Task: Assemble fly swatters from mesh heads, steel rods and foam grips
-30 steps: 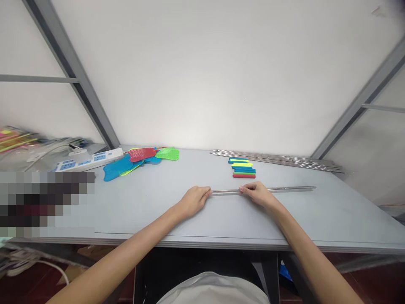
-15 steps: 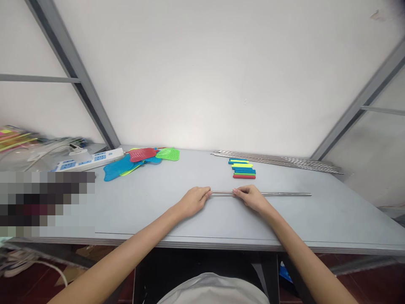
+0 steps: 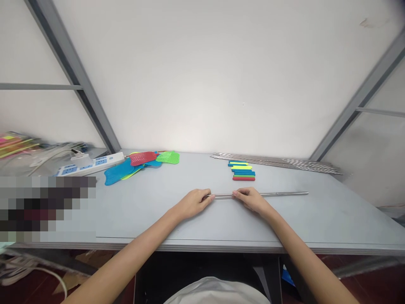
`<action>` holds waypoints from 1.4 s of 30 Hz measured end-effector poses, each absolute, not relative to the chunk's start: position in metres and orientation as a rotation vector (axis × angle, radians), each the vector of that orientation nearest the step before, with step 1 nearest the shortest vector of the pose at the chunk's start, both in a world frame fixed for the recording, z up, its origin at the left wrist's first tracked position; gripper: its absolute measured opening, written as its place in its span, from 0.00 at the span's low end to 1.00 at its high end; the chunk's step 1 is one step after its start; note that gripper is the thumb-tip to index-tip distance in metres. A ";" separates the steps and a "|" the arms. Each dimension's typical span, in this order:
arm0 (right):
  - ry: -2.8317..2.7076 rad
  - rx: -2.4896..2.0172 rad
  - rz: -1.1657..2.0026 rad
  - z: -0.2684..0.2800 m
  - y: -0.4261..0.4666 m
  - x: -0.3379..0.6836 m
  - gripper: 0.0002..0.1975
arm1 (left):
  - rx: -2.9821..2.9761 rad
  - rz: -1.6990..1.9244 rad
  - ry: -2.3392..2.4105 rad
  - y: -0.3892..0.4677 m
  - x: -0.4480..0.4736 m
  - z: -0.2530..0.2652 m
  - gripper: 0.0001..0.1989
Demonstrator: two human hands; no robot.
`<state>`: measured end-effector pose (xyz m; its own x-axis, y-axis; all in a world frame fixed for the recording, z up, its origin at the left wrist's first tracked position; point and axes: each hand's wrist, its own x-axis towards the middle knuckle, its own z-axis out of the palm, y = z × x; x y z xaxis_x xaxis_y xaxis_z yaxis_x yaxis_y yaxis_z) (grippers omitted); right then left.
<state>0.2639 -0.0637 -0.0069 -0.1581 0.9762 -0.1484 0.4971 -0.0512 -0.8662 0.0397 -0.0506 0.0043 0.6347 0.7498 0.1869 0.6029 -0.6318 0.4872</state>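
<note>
A thin, shiny metal rod (image 3: 284, 194) lies level across the front middle of the table, held between my two hands. My left hand (image 3: 193, 204) is closed on its left end, thumb and fingers pinched together. Farther right, my right hand (image 3: 252, 199) pinches the same rod between thumb and fingers. A short thin stretch shows between the hands, and the part beyond my right hand looks thicker. Just behind my right hand sit several coloured grip tubes (image 3: 243, 172) in blue, yellow, green and red.
A bundle of metal rods (image 3: 278, 162) lies along the wall at the back right. Mesh fly swatter heads (image 3: 144, 158) are piled at the back left, near a white power strip (image 3: 91, 164). The table's front edge (image 3: 221, 245) runs below my forearms.
My left thumb has shifted slightly along the rod, and its fingers look a little looser. The view has tilted slightly. Both hands stay on the rod.
</note>
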 end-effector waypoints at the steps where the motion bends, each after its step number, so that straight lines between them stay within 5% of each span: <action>1: -1.687 -1.567 1.154 -0.007 -0.064 0.264 0.23 | 2.472 0.534 1.075 -0.051 0.040 0.004 0.17; 42: -1.686 -1.532 1.346 -0.006 -0.057 0.315 0.20 | 2.418 0.522 1.099 -0.049 0.033 0.009 0.16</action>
